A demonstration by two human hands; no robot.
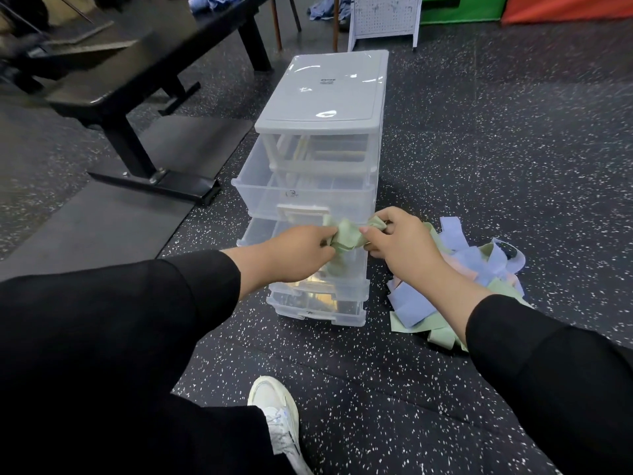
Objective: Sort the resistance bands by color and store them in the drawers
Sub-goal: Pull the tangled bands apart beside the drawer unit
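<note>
Both the left hand and right hand grip a bunched green band over the open drawers, while most bands remain unsorted, heaped on the floor

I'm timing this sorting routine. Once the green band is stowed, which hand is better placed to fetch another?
Probably the right hand: the pile of bands lies right under its forearm, while the left hand is over the drawer unit.
</note>
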